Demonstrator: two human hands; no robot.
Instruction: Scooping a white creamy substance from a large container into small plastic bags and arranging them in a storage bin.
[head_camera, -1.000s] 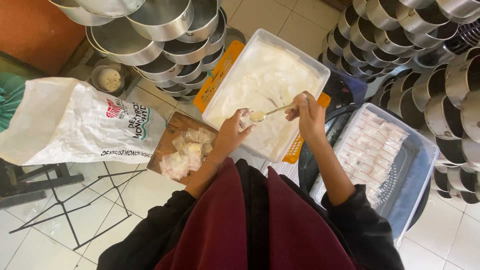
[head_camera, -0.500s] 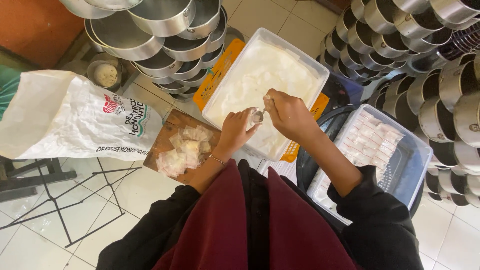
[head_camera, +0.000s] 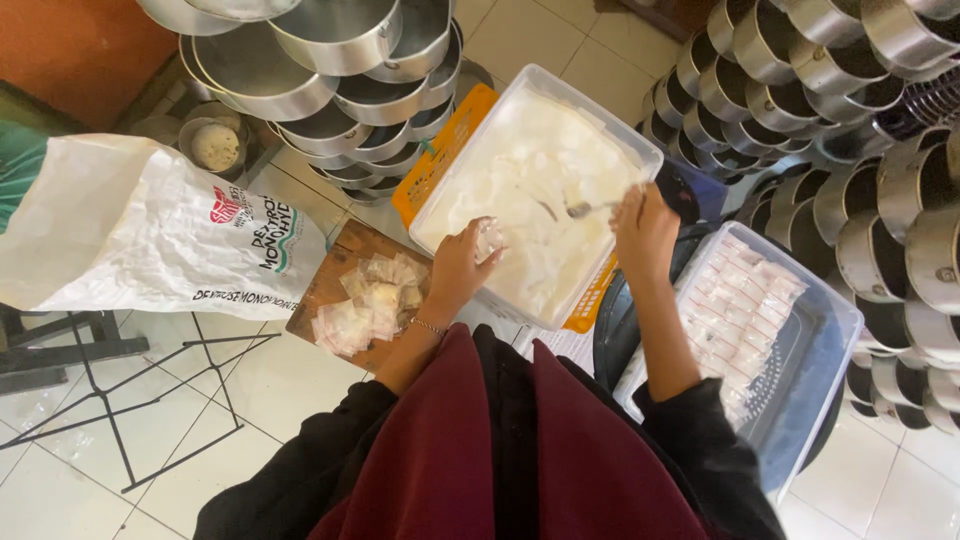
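Observation:
A clear plastic tub (head_camera: 620, 125) full of white powder lies in front of me on an orange crate. My right hand (head_camera: 645, 228) holds a metal spoon (head_camera: 585, 209), its bowl dipped into the powder. My left hand (head_camera: 462, 262) pinches a small clear plastic bag (head_camera: 490, 238) over the tub's near left edge. To the left, several small filled clear bags (head_camera: 368, 300) are piled on a wooden board (head_camera: 330, 272). A second clear bin (head_camera: 815, 365) on my right holds rows of small sealed packets.
Stacks of round metal baking pans (head_camera: 330, 70) stand behind the tub and more metal pans (head_camera: 880, 200) at the right. A large white printed sack (head_camera: 150, 235) lies at the left. White tiled floor (head_camera: 200, 440) below.
My right hand has moved away from the left hand and out over the tub, with the spoon now down in the powder. My left hand still holds the small bag.

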